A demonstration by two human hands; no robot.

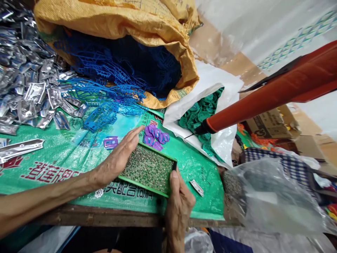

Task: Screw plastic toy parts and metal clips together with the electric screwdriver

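A shallow green tray (pixel 143 183) of small metal pieces, which look like screws or pins (pixel 149 167), tilts a little over the green printed sheet. My right hand (pixel 179 196) is closed around its dark right end, thumb on top. Against the tray's left end lies my left hand (pixel 119 158), fingers stretched out straight and together; its thumb is hidden. Just beyond the tray is a small pile of purple plastic pieces (pixel 155 136). One more purple piece (pixel 111 142) lies left of my left hand. A small silvery strip (pixel 197 187) rests right of my right hand.
A yellow woven sack (pixel 113 21) spills blue plastic frames (pixel 105 91). Silvery packets (pixel 28 95) heap at left. A white bag (pixel 226 140) holds green pieces (pixel 202 112). An orange-red tool with a dark tip (pixel 252 95) slants in from the right, above a clear plastic bag (pixel 279 200).
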